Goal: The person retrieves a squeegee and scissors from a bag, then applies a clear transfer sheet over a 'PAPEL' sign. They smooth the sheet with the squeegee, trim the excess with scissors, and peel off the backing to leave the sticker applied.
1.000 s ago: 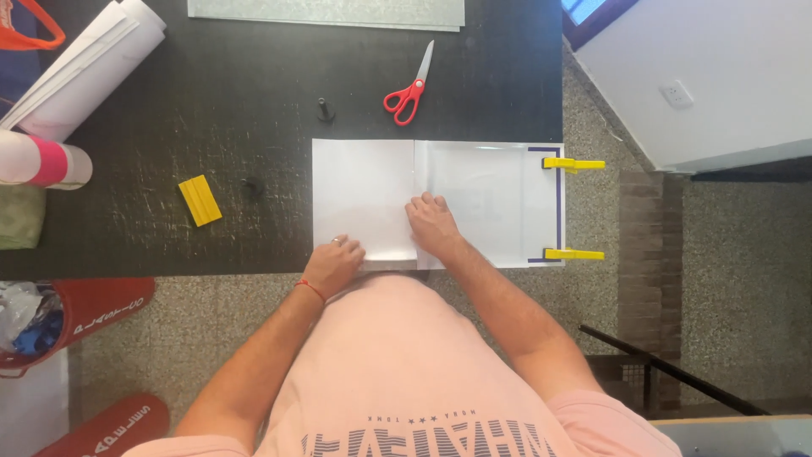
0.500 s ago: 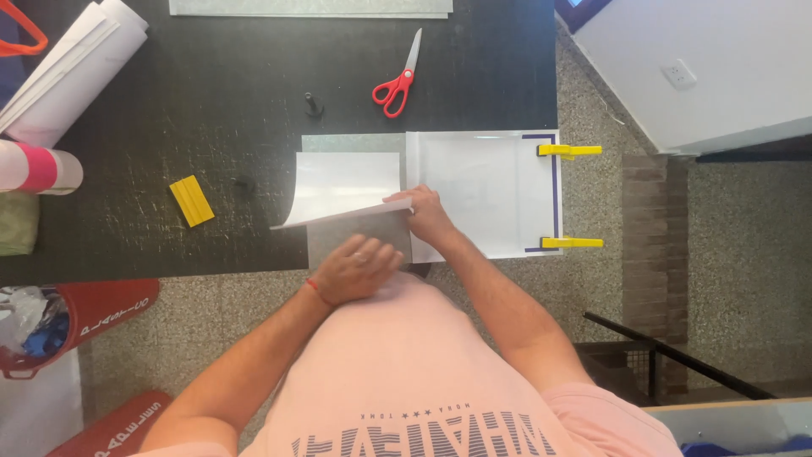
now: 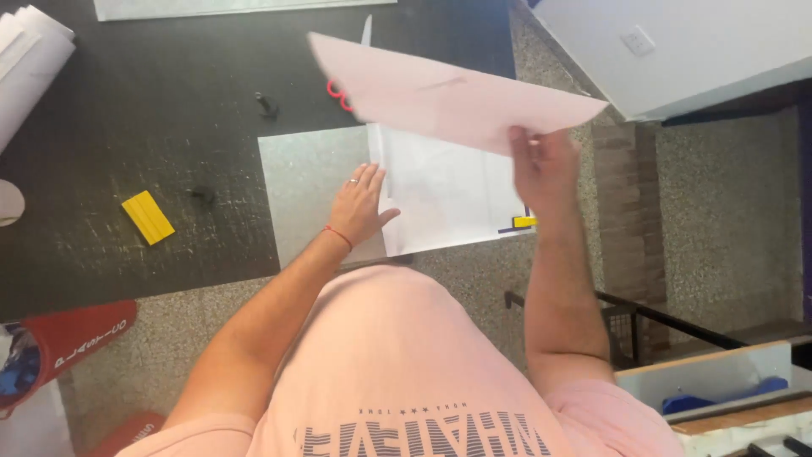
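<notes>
A large white sheet [image 3: 440,93] is lifted off the dark table, tilted and blurred, with my right hand [image 3: 541,165] gripping its right edge. My left hand [image 3: 359,207] lies flat, fingers spread, on the seam between a grey metallic plate [image 3: 309,190] and the white sheet [image 3: 448,199] still lying beside it. A yellow clip [image 3: 524,222] shows at the flat sheet's lower right corner. The red scissors [image 3: 338,91] are mostly hidden behind the lifted sheet.
A yellow squeegee [image 3: 148,217] lies on the dark table [image 3: 152,127] at left, with two small black knobs [image 3: 267,106] nearby. Rolled white paper [image 3: 30,63] sits at top left. A red bag [image 3: 72,343] is on the floor.
My right hand has peeled the top sheet up and swung it to the right, baring the grey plate. My left hand moved onto the plate's edge.
</notes>
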